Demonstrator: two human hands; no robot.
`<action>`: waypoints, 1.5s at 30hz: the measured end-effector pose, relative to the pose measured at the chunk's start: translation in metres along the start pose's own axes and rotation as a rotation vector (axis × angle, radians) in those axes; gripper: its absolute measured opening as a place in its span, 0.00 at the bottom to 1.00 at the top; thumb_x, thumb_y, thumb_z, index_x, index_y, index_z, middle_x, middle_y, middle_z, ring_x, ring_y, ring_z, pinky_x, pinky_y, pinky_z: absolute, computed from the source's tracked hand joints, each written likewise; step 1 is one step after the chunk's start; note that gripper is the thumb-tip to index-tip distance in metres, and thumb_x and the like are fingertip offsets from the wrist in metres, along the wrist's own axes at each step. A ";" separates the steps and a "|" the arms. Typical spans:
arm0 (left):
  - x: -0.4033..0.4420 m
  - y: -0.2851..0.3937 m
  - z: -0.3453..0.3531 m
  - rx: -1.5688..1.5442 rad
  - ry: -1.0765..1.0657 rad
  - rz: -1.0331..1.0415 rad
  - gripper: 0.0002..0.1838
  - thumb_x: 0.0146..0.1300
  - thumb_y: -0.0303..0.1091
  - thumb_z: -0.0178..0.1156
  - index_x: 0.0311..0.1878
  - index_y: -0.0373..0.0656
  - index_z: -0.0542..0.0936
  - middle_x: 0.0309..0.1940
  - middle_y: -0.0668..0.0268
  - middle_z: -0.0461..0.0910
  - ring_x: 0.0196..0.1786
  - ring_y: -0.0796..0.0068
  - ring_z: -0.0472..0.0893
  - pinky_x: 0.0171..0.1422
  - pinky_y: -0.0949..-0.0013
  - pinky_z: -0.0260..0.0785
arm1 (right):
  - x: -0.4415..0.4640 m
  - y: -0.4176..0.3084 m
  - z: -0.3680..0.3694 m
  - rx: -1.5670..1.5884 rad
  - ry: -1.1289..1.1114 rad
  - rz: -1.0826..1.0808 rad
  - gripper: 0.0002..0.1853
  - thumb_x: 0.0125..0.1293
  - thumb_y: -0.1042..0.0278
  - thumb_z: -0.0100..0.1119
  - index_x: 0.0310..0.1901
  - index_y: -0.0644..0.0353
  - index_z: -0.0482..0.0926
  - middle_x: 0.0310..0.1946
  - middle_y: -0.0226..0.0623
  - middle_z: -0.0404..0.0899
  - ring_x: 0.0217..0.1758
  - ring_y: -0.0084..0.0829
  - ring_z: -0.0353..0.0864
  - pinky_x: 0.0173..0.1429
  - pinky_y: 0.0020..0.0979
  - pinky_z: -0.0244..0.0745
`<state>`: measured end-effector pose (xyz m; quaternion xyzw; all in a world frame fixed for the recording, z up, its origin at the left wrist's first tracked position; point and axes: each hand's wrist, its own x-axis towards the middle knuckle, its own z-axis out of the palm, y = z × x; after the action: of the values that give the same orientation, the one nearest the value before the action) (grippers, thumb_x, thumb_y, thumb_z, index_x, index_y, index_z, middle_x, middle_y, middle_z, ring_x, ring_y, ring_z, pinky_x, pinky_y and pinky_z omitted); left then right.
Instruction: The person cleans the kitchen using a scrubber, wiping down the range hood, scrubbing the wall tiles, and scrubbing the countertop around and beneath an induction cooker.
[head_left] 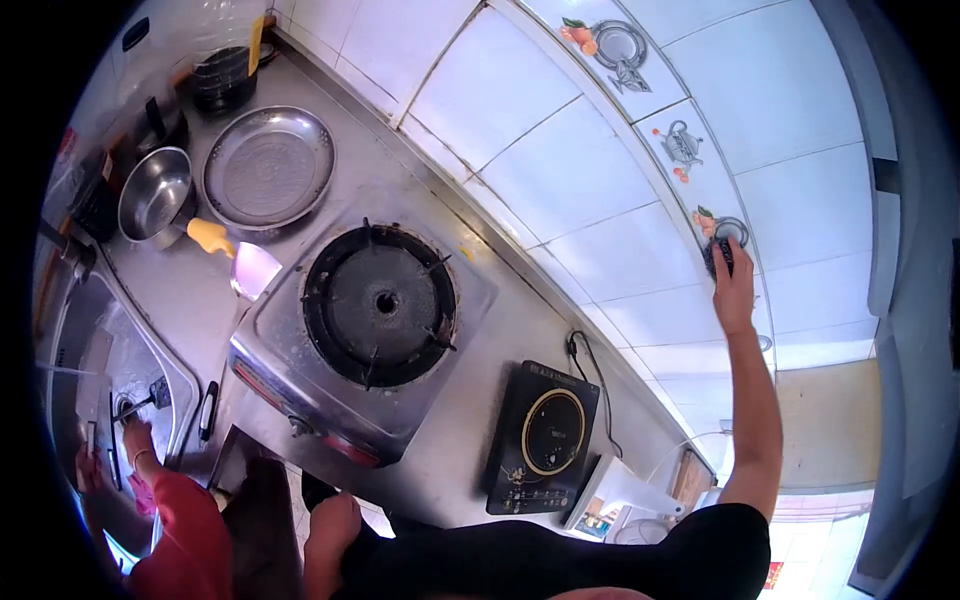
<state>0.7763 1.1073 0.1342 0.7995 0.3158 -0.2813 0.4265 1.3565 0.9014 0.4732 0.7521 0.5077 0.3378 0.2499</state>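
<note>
My right hand [734, 268] is stretched up to the tiled wall [610, 250], its fingers closed round a dark scouring ball [714, 255]. The ball presses against a tile border near a printed fruit and ring pattern. Low in the view, part of my left hand or forearm [332, 525] shows beside my black shirt, near the front edge of the counter. Its fingers cannot be made out. Between my arms and the wall stand a gas stove [385, 300] and a black induction cooker [553, 430] on the steel counter [460, 400].
At left, another person in a red sleeve [185, 530] works at the sink [185, 370] with a dark brush. A round pan [268, 168], a metal pot [157, 195] and a yellow-handled spatula [212, 238] sit behind the stove. A range hood [915, 300] edges the right.
</note>
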 end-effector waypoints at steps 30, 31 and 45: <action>0.000 -0.003 -0.025 -0.319 0.258 0.122 0.05 0.58 0.31 0.54 0.35 0.40 0.76 0.30 0.53 0.79 0.36 0.50 0.79 0.41 0.53 0.70 | 0.057 -0.132 0.103 0.152 0.011 0.227 0.28 0.60 0.79 0.43 0.64 0.74 0.57 0.66 0.60 0.55 0.69 0.58 0.53 0.73 0.50 0.43; 0.003 0.002 -0.022 -0.326 0.257 0.109 0.05 0.58 0.31 0.55 0.35 0.40 0.76 0.30 0.54 0.79 0.36 0.50 0.79 0.41 0.53 0.70 | 0.095 -0.146 0.112 0.135 0.102 0.201 0.27 0.60 0.79 0.42 0.64 0.73 0.58 0.66 0.59 0.55 0.69 0.55 0.53 0.72 0.50 0.45; -0.003 0.002 -0.015 -0.367 0.243 0.118 0.08 0.59 0.32 0.54 0.37 0.38 0.77 0.32 0.50 0.78 0.39 0.48 0.78 0.41 0.55 0.69 | 0.136 -0.157 0.093 0.138 0.171 0.079 0.25 0.63 0.78 0.40 0.64 0.69 0.60 0.66 0.54 0.58 0.69 0.50 0.56 0.71 0.45 0.51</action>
<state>0.7786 1.1184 0.1439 0.7536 0.3635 -0.0955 0.5393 1.3686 1.0812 0.3351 0.7552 0.5192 0.3748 0.1399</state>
